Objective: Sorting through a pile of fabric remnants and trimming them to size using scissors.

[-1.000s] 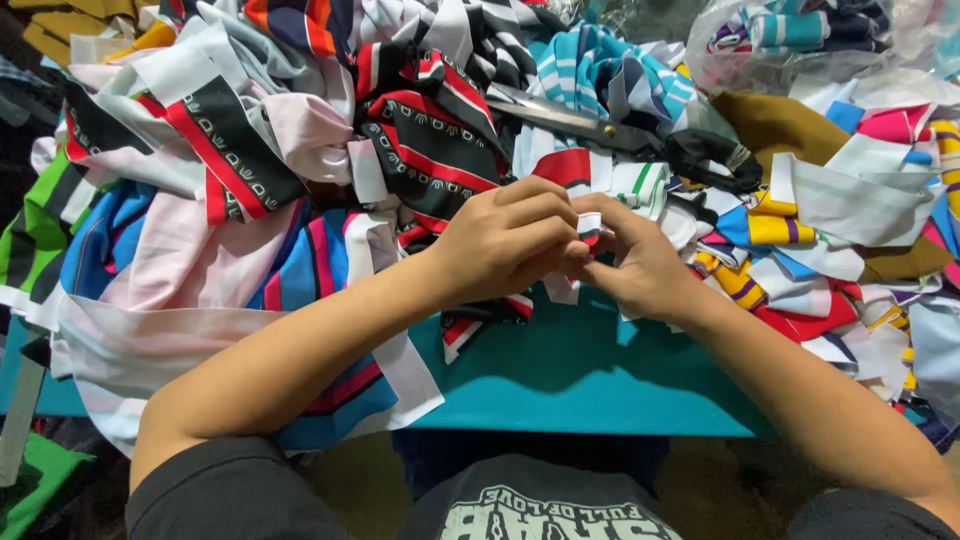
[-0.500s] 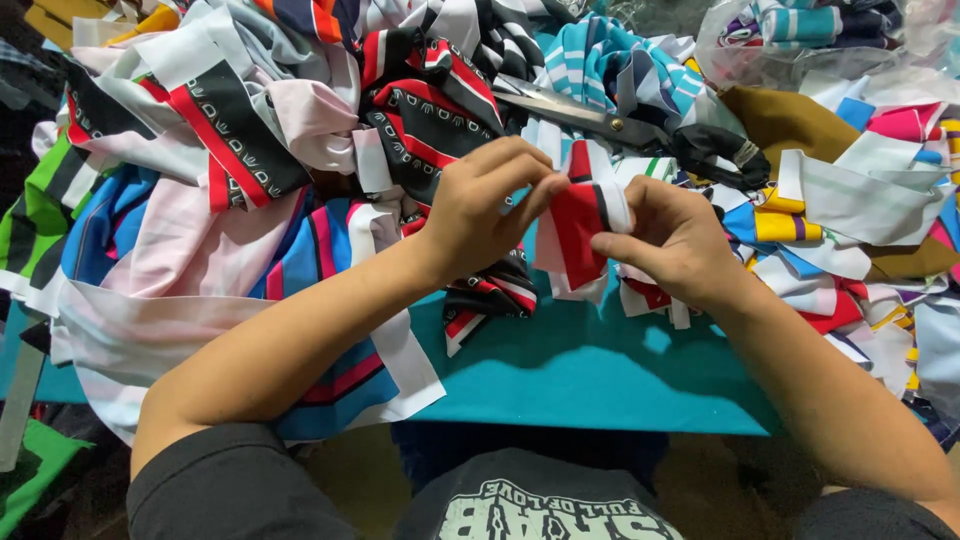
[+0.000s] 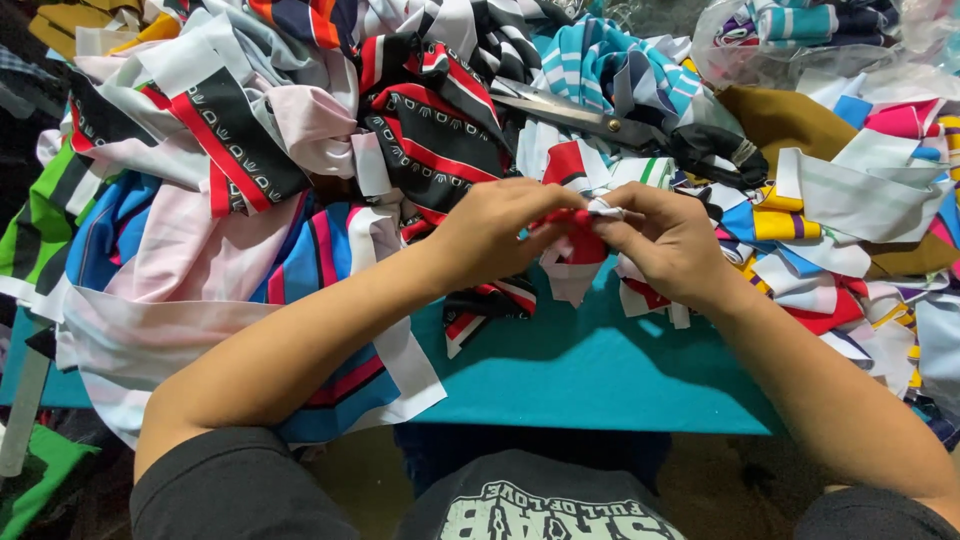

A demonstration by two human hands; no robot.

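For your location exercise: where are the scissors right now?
The scissors lie on the fabric pile, upper centre-right of the head view, just beyond both hands, black handles toward the right.

Garment workshop — heaped fabric offcuts (image 3: 250, 170), shears (image 3: 600, 120), teal worktable (image 3: 590, 370).

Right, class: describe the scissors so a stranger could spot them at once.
Start at the teal table, heaped with striped fabric scraps. Beyond the person's two hands, the scissors lie on the pile: long grey metal blades and black handles, the only hard, shiny thing among soft cloth.
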